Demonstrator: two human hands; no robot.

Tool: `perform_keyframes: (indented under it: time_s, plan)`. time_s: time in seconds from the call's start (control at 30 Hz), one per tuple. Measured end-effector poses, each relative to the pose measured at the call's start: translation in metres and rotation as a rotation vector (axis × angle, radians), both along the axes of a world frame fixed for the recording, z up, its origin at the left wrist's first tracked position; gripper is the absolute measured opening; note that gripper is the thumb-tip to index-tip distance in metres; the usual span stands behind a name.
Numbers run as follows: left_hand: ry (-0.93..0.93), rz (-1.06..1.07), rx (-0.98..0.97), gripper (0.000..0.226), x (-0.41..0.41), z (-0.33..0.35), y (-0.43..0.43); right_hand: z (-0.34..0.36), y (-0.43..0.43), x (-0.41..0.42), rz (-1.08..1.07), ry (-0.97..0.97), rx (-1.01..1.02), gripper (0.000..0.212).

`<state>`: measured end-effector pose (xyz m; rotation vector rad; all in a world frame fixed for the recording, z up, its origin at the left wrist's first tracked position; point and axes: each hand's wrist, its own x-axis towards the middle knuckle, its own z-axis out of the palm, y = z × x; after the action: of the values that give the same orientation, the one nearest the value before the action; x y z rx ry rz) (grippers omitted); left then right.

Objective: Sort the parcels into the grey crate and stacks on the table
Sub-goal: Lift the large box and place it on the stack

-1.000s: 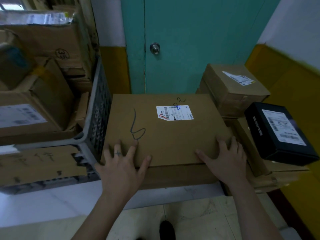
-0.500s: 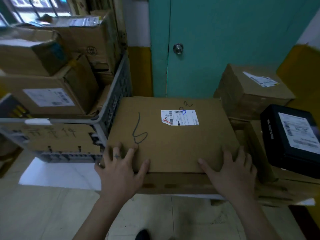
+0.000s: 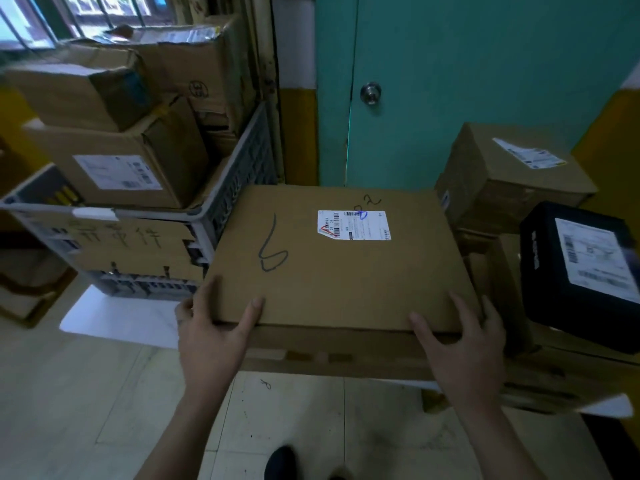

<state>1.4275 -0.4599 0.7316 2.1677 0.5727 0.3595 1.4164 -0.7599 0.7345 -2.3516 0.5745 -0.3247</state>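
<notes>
Grey crate (image 3: 242,174), left end of desk (image 3: 117,323), holds stacked cardboard parcels (image 3: 131,168). Left hand (image 3: 211,334) clasps flat box (image 3: 346,278) at its near-left corner. Right hand (image 3: 460,344) lies spread on top.

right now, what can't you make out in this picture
Head view, the only one:
- Label on the flat box: print too small to read.
- Black box: far side cut off by the right edge.
- Grey crate: inside hidden by the boxes piled in it.
- Table: top mostly covered by parcels; only a white strip shows.
</notes>
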Motion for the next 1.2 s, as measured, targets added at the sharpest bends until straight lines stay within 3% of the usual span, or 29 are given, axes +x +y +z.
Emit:
perform_keyframes:
  time_s: [0.2, 0.33, 0.83, 1.0, 1.2]
  plan:
    - [-0.066, 0.066, -0.149, 0.1, -0.001, -0.002, -0.008, -0.008, -0.013, -0.001, 0.067, 0.038, 0.076, 0.107]
    - [-0.079, 0.013, -0.204, 0.106, -0.004, -0.004, -0.001, -0.016, -0.019, -0.002, 0.153, 0.064, 0.013, 0.118]
    - [-0.132, -0.01, -0.288, 0.104, -0.004, -0.012, 0.004, -0.021, -0.017, -0.004, 0.127, -0.026, 0.01, 0.113]
    - [-0.118, 0.016, -0.384, 0.112, -0.012, -0.023, 0.013, -0.022, -0.006, -0.011, 0.018, -0.044, 0.127, 0.117]
    - [0.001, -0.019, -0.362, 0.082, -0.01, -0.028, 0.015, -0.013, 0.001, -0.012, -0.002, -0.04, 0.277, 0.121]
